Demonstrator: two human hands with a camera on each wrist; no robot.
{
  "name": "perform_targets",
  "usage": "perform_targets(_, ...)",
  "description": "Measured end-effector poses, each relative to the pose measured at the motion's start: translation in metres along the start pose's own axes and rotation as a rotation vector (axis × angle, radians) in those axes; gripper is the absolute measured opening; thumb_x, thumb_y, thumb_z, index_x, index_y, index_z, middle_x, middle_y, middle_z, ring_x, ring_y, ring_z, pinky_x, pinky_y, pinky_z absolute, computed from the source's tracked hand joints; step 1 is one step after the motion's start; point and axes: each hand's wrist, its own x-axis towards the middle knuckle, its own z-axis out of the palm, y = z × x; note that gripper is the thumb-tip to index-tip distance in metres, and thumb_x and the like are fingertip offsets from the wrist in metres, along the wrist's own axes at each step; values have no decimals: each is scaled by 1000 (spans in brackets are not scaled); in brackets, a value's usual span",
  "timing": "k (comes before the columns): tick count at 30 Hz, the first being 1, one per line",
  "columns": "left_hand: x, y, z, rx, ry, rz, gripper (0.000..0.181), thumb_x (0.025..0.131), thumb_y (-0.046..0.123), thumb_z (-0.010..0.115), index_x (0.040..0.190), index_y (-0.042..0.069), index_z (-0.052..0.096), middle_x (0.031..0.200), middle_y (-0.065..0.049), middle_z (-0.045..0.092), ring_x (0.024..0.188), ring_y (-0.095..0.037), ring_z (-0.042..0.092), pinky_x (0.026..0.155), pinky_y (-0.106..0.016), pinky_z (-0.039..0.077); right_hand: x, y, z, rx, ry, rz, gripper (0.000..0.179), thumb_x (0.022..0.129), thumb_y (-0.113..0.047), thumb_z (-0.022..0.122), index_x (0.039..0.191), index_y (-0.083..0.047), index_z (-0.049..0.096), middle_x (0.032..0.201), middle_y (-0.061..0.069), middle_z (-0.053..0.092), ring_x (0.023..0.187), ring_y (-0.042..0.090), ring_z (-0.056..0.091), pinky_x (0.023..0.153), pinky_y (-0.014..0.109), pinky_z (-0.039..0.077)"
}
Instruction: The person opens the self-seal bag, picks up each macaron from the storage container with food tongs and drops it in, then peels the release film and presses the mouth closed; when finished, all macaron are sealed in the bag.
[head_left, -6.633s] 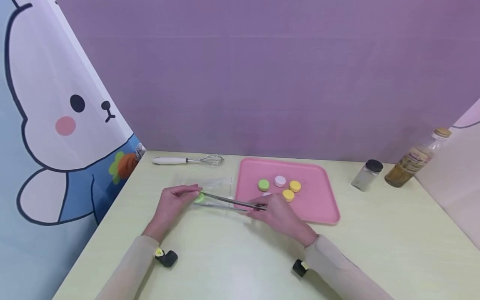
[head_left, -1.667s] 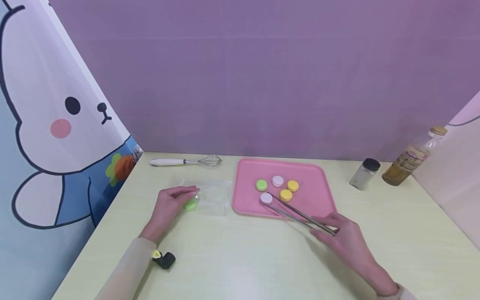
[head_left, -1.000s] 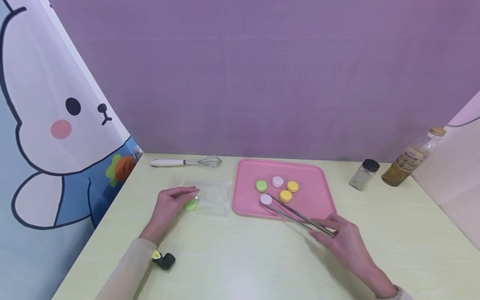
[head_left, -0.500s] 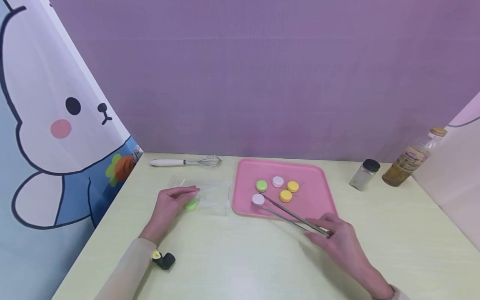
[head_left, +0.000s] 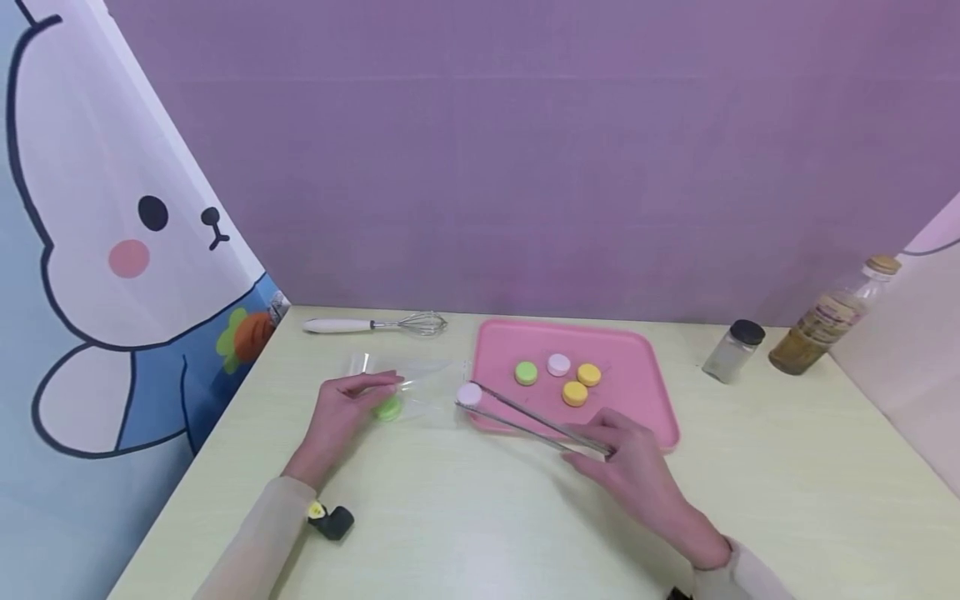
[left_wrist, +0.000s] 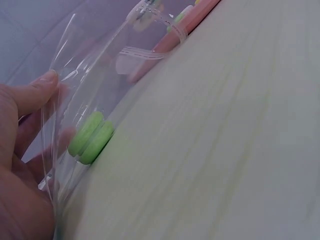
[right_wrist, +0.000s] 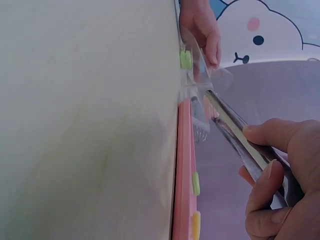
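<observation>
My left hand [head_left: 341, 423] pinches the upper film of a clear zip bag [head_left: 431, 385] between thumb and fingers. Inside the bag lies a green macaron [left_wrist: 91, 138], near those fingertips. Metal tongs [head_left: 532, 415] are gripped in my right hand [head_left: 637, 471], their tips closed on the sides of a pale lilac macaron [head_left: 469, 394]. That macaron hangs at the bag's mouth, over the left edge of the pink tray [head_left: 637, 412]. In the right wrist view the tong tips reach the bag's opening; whether the macaron is inside cannot be told.
On the tray sit a green macaron [head_left: 526, 372], another lilac macaron [head_left: 558, 364] and two yellow macarons [head_left: 575, 393]. A whisk [head_left: 375, 324] lies behind the bag. At the back right stand a black-capped jar [head_left: 733, 352] and a corked bottle [head_left: 828, 321].
The green macaron carried by the tongs went into the bag. The tongs then returned to the tray, took a lilac macaron and carried it left to the bag. My left hand kept hold of the bag.
</observation>
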Motion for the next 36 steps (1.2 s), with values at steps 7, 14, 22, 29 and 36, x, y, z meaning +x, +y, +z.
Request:
perform_targets(7, 0, 1, 1, 5, -8, 16, 22, 90, 14, 78, 111, 5, 77, 122, -8, 72, 120, -18, 63, 118, -39, 33, 18, -11, 18, -5, -48, 16, 32, 74, -12, 91, 105, -10, 81, 82, -5, 59, 61, 4, 41, 49, 20, 40)
perform_targets(14, 1, 0, 1, -3, -11, 25, 23, 90, 14, 78, 110, 3, 76, 121, -9, 72, 120, -18, 64, 120, -40, 29, 34, -16, 37, 72, -84, 27, 32, 76, -10, 90, 106, -8, 80, 82, -8, 58, 68, 10, 48, 50, 21, 43)
perform_targets(22, 1, 0, 2, -17, -25, 29, 25, 90, 14, 78, 110, 1, 76, 122, -10, 71, 122, -22, 63, 121, -44, 26, 49, -18, 56, 45, -131, 9, 33, 78, -12, 89, 109, -8, 79, 88, -3, 62, 73, 13, 52, 54, 21, 47)
perform_targets(29, 2, -1, 3, -2, -28, 41, 21, 90, 14, 77, 108, 3, 77, 124, -12, 70, 120, -19, 64, 123, -42, 20, 57, -20, 65, 55, -142, 40, 34, 79, -15, 89, 111, -11, 79, 95, 0, 65, 75, 15, 54, 57, 23, 48)
perform_targets(36, 4, -1, 2, 6, -22, 62, 21, 90, 13, 78, 108, 1, 77, 121, -12, 71, 120, -18, 64, 123, -36, 22, 64, -21, 72, 38, -125, 11, 31, 79, -18, 89, 108, -13, 80, 83, 3, 56, 68, 11, 46, 51, 21, 42)
